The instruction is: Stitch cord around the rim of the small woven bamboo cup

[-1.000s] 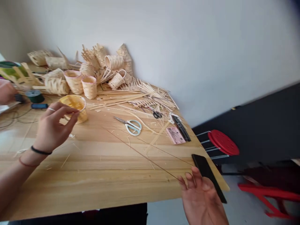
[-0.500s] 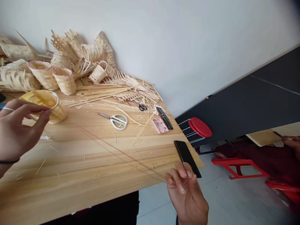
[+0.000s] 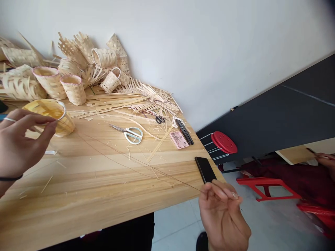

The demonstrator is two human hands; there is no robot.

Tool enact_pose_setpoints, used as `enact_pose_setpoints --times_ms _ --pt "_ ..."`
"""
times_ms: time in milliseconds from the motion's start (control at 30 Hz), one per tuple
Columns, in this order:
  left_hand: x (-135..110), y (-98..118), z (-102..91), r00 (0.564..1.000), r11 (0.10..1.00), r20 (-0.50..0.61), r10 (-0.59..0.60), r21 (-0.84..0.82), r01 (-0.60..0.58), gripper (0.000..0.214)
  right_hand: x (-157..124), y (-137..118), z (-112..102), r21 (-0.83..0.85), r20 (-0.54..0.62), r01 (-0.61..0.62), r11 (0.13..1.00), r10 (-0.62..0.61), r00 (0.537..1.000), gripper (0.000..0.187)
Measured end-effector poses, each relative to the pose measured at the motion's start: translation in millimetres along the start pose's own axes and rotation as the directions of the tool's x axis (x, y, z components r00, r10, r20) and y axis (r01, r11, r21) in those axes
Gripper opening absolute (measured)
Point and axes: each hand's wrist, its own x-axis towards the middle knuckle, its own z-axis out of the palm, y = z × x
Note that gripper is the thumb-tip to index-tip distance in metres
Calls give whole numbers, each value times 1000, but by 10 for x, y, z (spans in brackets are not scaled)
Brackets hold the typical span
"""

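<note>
A thin reddish-brown thread (image 3: 188, 184) runs in two strands across the table between my hands. My left hand (image 3: 24, 144), wearing a ring and a dark wristband, pinches the thread between thumb and forefinger. Just behind those fingers is a yellow woven basket (image 3: 67, 125) with white binding along part of its rim; whether the hand touches it I cannot tell. Past the table's right edge, near the black phone (image 3: 205, 169), my right hand (image 3: 225, 218) has its fingertips closed on the thread's other end. A needle, if there is one, is too small to make out.
White-handled scissors (image 3: 133, 135) lie mid-table. Behind them are bamboo strips (image 3: 115, 103), small black scissors (image 3: 159, 119), a black-handled cutter (image 3: 184, 131) and a pink card (image 3: 179, 140). Woven baskets (image 3: 73, 89) crowd the wall. At right are red stools (image 3: 225, 142) and another person's hand (image 3: 326, 159).
My right hand has moved right and slightly down, drawing the thread farther out over the table's edge. My left hand has stayed nearly still beside the yellow basket.
</note>
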Motion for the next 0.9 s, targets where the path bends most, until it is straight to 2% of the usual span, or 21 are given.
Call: enact_pose_setpoints --times_ms 133,267,400,800,900 --pt "13 81 -11 1000 1000 6 -21 7 21 24 -45 -38 -55 -59 63 -79 995 83 995 36" --pt "17 112 -17 1000 1000 -17 8 9 -8 23 -102 -27 -92 -109 99 -122 987 133 986 33" --pt "22 86 -17 999 999 -21 41 6 -41 21 -113 -22 -109 -120 108 -125 985 138 984 33" --pt "25 80 -12 1000 1000 0 -19 17 19 25 -108 -49 -101 -182 131 -113 977 137 982 31" --pt "26 78 -12 1000 1000 1 -12 10 12 24 -91 -46 -103 -203 166 -105 974 140 976 28"
